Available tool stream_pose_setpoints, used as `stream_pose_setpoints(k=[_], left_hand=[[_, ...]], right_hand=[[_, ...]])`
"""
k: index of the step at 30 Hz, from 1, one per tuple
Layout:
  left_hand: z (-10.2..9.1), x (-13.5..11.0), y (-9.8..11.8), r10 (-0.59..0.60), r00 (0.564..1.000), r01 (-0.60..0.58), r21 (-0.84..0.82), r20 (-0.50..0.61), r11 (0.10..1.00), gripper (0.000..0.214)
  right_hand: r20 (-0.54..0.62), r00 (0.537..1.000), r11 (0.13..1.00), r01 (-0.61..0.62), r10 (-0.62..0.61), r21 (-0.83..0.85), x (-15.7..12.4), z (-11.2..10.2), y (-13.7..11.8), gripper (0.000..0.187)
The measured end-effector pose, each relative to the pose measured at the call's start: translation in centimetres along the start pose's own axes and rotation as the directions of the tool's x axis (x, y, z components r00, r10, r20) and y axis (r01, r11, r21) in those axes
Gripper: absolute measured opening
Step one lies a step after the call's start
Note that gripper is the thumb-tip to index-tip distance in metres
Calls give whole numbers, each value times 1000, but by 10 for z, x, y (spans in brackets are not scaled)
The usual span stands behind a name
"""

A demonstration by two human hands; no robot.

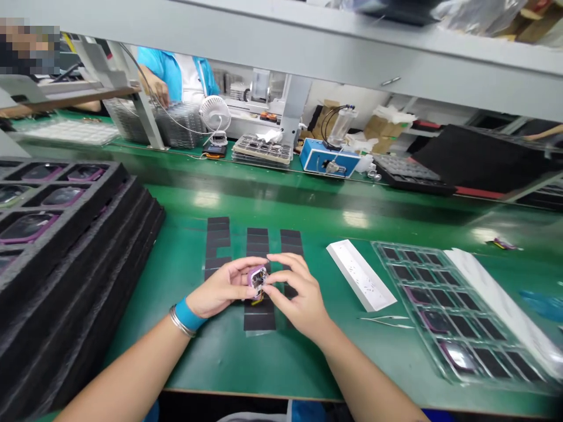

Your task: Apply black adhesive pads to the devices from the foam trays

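Observation:
My left hand (226,287) is closed around a small purple watch-like case (257,280), its inside with tiny parts facing right. The thumb and fingertips of my right hand (297,290) are pinched at the case's right edge; what they hold there, if anything, is too small to make out. A bit of yellow shows under the case. Below both hands, strips of black rectangular stickers (259,321) lie on the green table (211,357), partly covered by the hands. Tweezers (387,321) lie to the right, beside a white tray (363,275) with small bits in it.
Stacked black foam trays (127,234) with purple-framed pieces rise at the left. A clear plastic tray (457,316) of dark and purple pieces lies right. Behind are a small white fan (215,113), a blue device (328,158) and a co-worker in a blue jacket (162,64). A shelf beam (281,53) crosses above.

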State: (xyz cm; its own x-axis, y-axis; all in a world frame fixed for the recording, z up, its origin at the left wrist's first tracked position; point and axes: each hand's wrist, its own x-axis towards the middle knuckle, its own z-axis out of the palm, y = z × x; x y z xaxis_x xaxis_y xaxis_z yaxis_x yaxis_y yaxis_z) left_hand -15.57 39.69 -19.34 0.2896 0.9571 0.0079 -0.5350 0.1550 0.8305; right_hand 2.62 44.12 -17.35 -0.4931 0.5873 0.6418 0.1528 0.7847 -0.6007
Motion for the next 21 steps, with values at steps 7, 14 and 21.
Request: stream_pose_setpoints(k=[7, 14, 21], left_hand=[[-4, 1, -2, 87, 996, -88, 73, 19, 993, 45], [-9, 1, -5, 113, 993, -116, 168, 23, 979, 46], [-11, 4, -9, 99, 995, -95, 176, -14, 980, 47]], right_hand=[[34, 999, 999, -30, 30, -17, -3, 9, 3, 9], [111, 993, 998, -36, 42, -56, -3, 5, 2, 6], [179, 977, 991, -105, 120, -88, -3, 4, 4, 3]])
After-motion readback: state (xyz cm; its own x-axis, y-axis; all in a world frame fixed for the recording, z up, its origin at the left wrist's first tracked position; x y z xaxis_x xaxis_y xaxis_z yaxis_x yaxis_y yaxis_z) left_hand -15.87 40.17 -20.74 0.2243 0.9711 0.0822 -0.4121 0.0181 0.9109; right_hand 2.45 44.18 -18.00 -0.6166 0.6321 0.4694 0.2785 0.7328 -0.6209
